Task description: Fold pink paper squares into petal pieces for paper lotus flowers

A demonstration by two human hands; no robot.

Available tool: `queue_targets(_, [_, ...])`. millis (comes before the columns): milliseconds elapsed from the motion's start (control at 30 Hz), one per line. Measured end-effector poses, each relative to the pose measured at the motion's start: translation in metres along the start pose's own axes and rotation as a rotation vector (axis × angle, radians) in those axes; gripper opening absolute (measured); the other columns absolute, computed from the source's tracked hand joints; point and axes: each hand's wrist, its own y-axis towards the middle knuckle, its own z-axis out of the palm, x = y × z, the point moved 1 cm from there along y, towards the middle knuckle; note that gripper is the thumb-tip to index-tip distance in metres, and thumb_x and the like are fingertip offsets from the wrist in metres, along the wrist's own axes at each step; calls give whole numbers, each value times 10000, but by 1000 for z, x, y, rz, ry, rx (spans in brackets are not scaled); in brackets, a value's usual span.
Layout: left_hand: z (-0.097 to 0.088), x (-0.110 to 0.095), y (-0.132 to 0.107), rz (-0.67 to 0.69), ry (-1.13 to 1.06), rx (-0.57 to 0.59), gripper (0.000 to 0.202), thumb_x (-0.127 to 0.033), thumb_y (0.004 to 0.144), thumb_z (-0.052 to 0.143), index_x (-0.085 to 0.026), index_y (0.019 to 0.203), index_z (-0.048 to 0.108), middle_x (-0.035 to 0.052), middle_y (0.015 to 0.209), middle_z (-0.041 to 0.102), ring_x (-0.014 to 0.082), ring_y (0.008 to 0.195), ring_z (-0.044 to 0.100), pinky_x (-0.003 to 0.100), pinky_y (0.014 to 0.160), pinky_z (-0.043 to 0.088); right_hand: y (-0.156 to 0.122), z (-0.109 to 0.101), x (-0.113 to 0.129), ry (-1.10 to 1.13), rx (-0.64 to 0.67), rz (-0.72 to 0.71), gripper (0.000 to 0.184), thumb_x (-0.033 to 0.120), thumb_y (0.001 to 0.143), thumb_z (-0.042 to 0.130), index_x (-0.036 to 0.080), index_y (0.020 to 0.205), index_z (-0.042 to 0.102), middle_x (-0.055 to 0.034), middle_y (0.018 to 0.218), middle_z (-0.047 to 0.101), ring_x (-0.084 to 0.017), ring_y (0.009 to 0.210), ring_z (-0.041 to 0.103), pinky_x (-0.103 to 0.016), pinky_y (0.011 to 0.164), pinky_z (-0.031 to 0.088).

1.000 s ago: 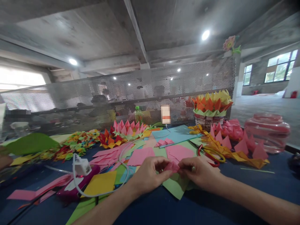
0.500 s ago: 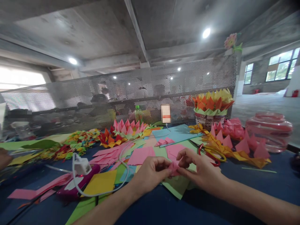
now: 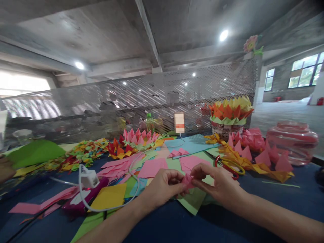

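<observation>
Pink folded piece: here it is, a small peaked bit of paper (image 3: pixel 187 182), up between the hands, just above a pale green sheet (image 3: pixel 193 202).
Step in hand: looks like shaping or creasing a fold, judging by the fingertips crowded round that little peak.
Next move calls for: probably a light, exact press along the edge, the left side steadying; too hard a squeeze could crush the point.
Left hand: the left hand (image 3: pixel 162 188) pinches the piece, thumb along the near side, fingers curled behind.
Right hand: the right hand (image 3: pixel 219 184) meets it from the other side, thumb at the edge, index finger arched above; whether those two close on paper, I cannot tell.
Arms: both reach in low from the near corners, wrists angled inward, over the blue worktop (image 3: pixel 162 227).
Pink paper: flat squares (image 3: pixel 153 167) just beyond the left hand, and a little row of folded pieces (image 3: pixel 178 153) farther back.
Scissors: red-handled scissors (image 3: pixel 216 161) beyond the right hand.
Far left: another person's hand (image 3: pixel 6 167) at the frame edge, beside a curved green sheet (image 3: pixel 36 152).
</observation>
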Motion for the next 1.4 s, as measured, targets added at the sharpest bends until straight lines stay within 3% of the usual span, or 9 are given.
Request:
queue_targets(233, [-1,3,0,34,-17,12,332,-425,774,736,-113,881,702,65,761,715,122,645,625,215,626,467,1,-1,3,-31,14,2,21,199,867,594,192,884,605,-10,801,690,-144,739,626,-241,687,488])
queue_targets(733, [1,1,-2,34,-31,1,257,-341,746,753,-104,826,695,62,756,708,136,665,630,233,652,479,2,-1,4,-82,19,26,59,219,863,612,184,820,632,7,737,656,-132,685,575,-226,635,450])
queue_targets(900, [0,-2,-3,23,-49,18,284,-366,748,753,-100,836,709,71,755,711,127,645,619,230,641,479,1,-1,5,-49,47,-22,86,211,891,570,180,903,650,-13,787,683,-135,690,595,-233,641,470])
queue_targets(1033, [0,-3,-3,-4,-97,23,286,-367,725,768,-101,822,726,75,742,714,126,627,616,231,628,482,1,-1,5,-2,36,-77,200,164,889,571,202,1051,681,-29,911,720,-148,807,638,-242,732,492])
queue_targets(1400, [0,-7,-5,-29,-182,40,288,-325,695,780,-88,858,756,83,701,705,139,639,622,229,619,460,-1,0,2,101,53,-132,235,231,918,579,272,1073,751,-52,858,694,-152,786,645,-253,682,490])
